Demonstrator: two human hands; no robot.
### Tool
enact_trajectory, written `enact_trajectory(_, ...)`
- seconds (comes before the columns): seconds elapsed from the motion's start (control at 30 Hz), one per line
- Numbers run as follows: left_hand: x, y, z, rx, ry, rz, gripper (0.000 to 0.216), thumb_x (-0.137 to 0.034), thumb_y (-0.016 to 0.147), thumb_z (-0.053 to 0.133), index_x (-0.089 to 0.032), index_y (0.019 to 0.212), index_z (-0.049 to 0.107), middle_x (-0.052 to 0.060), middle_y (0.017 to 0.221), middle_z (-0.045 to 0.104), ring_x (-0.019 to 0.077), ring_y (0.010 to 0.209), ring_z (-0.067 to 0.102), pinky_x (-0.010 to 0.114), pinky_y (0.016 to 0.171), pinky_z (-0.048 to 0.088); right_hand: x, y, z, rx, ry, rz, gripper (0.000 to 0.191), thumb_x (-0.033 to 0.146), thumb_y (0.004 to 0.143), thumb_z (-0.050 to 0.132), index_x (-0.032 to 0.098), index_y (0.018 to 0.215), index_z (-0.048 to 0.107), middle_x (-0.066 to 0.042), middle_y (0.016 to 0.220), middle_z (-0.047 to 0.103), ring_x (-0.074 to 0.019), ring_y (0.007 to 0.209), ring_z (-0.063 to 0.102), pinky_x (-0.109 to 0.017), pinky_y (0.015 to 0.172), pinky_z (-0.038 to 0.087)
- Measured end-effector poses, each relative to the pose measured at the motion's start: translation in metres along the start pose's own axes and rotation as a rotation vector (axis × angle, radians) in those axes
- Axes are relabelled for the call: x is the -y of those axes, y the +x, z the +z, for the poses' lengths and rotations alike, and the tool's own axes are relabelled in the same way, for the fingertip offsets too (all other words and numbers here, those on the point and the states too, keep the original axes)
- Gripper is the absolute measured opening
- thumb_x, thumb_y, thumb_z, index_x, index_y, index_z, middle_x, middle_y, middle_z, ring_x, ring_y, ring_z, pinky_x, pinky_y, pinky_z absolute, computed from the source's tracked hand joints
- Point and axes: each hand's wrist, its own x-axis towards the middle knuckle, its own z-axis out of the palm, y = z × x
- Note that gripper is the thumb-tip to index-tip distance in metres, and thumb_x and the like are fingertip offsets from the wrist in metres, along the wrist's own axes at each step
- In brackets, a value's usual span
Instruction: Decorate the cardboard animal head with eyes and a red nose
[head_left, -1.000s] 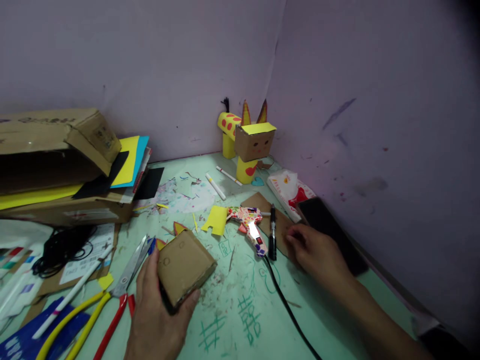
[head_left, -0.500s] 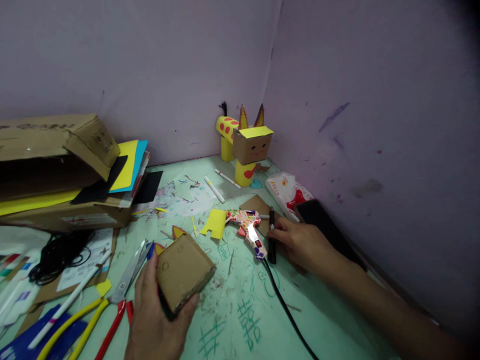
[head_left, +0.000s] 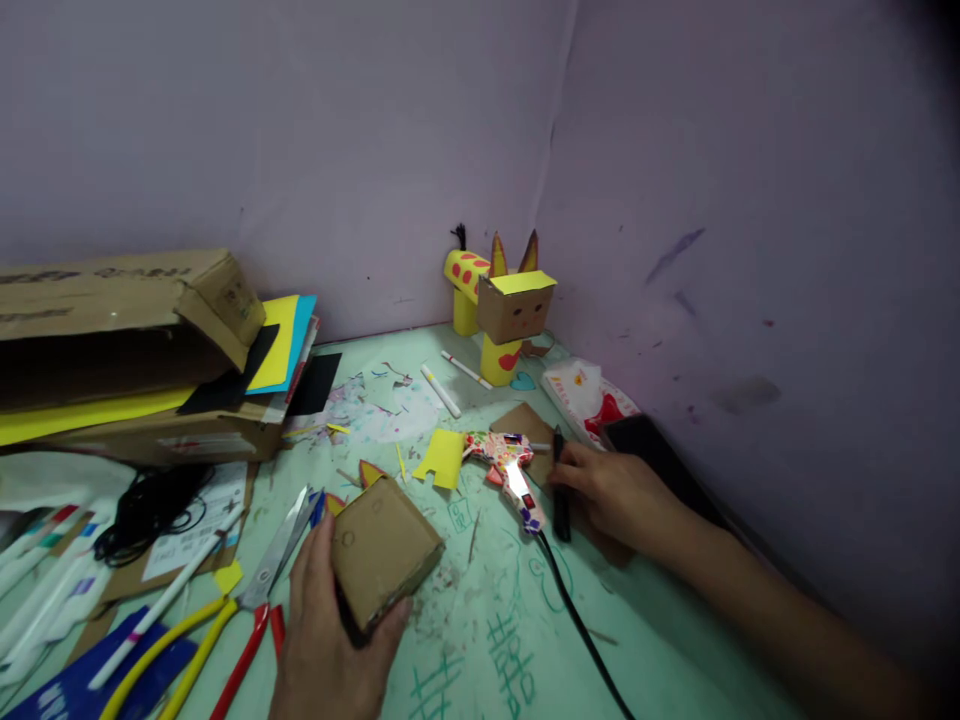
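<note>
— Green worktop [head_left: 645, 650], purple wall [head_left: 247, 130] behind. Left hand [head_left: 334, 620]?
— Fingers gripping small cardboard box [head_left: 386, 550], right of scissors [head_left: 262, 585].
— Right hand [head_left: 619, 495]?
— Fingers closed on black pen [head_left: 561, 518], beside glue gun [head_left: 516, 488].

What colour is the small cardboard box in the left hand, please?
The small cardboard box is brown, seen best in the head view.

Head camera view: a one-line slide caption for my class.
Left hand holds an eared cardboard box; right hand touches a black pen beside a patterned glue gun.
</note>
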Motion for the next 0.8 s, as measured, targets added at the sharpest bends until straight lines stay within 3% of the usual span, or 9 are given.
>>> enact_trajectory(0.2,-0.001,-0.005,-0.003,0.029,-0.063,-0.013,0.078,-0.038,0.081,0.060,-0.014,0.146,0.022,0.021,0.149,0.037,0.0370,0.136,0.040,0.057,0.109,0.037,-0.003,-0.003,0.009,-0.041,0.006,-0.024,0.035,0.005,0.075,0.052,0.026,0.092,0.075,-0.005,0.087,0.072,-0.0197,0.062,0.067,-0.027,0.050,0.041)
enact_trajectory(0.37,0.000,-0.006,-0.002,0.074,-0.134,-0.063,0.089,-0.032,0.076,0.067,-0.018,0.147,0.015,0.021,0.151,0.034,0.0362,0.138,0.038,0.058,0.110,0.035,0.001,-0.004,0.017,-0.315,0.017,0.025,0.027,0.020,0.083,0.049,0.026,0.084,0.075,-0.006,0.090,0.075,-0.0215,0.058,0.069,-0.030,0.046,0.045)
enact_trajectory(0.47,-0.002,-0.009,-0.003,0.058,-0.186,-0.079,0.094,-0.030,0.074,0.069,-0.019,0.148,0.013,0.020,0.152,0.033,0.0366,0.137,0.039,0.058,0.108,0.037,0.009,-0.002,0.012,-0.392,0.069,0.011,0.030,0.026,0.086,0.045,0.026,0.088,0.075,-0.006,0.089,0.076,-0.0223,0.058,0.071,-0.031,0.043,0.048)
enact_trajectory(0.63,-0.007,-0.024,-0.003,-0.002,-0.341,0.134,0.103,-0.029,0.063,0.078,-0.024,0.148,0.019,0.016,0.147,0.042,0.0374,0.134,0.043,0.054,0.108,0.041,0.017,0.001,-0.005,-0.469,0.171,0.005,0.033,0.031,0.089,0.042,0.024,0.083,0.074,-0.005,0.083,0.076,-0.0214,0.058,0.073,-0.030,0.044,0.054)
enact_trajectory(0.8,0.000,-0.036,0.006,0.113,-0.377,0.321,0.103,-0.032,0.071,0.077,-0.028,0.151,0.012,0.017,0.151,0.036,0.0365,0.138,0.038,0.051,0.107,0.042,0.018,0.001,-0.014,-0.582,0.261,0.043,0.035,0.042,0.089,0.044,0.025,0.080,0.073,-0.006,0.077,0.075,-0.0230,0.057,0.073,-0.031,0.045,0.056)
